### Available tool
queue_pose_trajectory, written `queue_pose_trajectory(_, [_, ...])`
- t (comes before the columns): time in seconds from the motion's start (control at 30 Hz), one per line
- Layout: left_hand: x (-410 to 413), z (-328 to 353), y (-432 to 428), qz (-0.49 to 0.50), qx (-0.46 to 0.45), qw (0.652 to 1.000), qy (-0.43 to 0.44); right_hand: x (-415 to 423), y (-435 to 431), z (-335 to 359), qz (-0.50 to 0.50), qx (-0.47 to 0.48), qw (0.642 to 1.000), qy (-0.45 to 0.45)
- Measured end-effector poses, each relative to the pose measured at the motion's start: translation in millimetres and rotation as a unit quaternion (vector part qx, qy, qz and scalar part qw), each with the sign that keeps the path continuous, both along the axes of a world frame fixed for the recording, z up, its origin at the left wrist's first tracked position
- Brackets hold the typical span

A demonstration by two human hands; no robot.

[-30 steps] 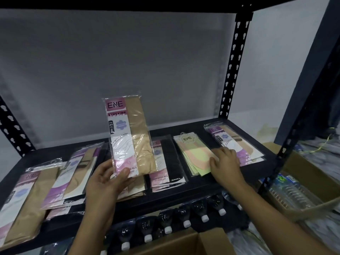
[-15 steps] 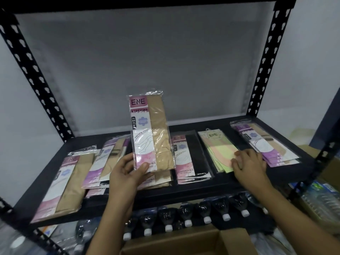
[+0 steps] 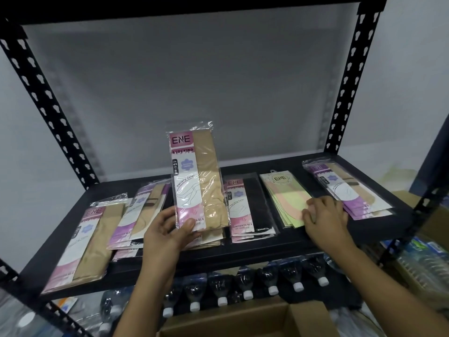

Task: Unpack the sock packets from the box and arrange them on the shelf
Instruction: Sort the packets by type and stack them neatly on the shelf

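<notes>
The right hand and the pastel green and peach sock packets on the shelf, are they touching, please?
Touching. The head view shows the right hand lying flat with its fingertips on the lower edge of the pastel sock packets; no gap shows between them.

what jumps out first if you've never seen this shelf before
The beige stocking packet stands out, held upright at mid-shelf by the left hand, its ENE STOCKING label facing the camera. To its right, the right hand presses on a pale green and pink packet lying flat on the black shelf. More packets lie in piles along the shelf, and capped bottles line the level below.
</notes>
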State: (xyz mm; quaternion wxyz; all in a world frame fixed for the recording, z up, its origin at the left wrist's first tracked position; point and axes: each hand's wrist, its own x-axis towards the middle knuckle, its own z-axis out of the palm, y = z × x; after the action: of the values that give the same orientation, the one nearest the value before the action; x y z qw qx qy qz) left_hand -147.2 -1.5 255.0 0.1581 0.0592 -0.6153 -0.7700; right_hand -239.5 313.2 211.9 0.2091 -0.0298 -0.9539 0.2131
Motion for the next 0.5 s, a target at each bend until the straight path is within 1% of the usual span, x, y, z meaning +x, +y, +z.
queue_pose_trajectory(0.27, [-1, -1, 3, 0.009, 0.002, 1.000, -0.007, 1, 1, 1, 0.001, -0.007, 1.000, -0.005])
queue_pose_trajectory(0.37, [-4, -2, 1, 0.025, 0.001, 1.000, -0.019, 0, 2, 2, 0.003, -0.009, 1.000, -0.009])
queue_pose_trajectory(0.5, [-10, -4, -2, 0.053, -0.026, 0.997, -0.050, 1, 3, 2, 0.004, -0.011, 1.000, -0.012])
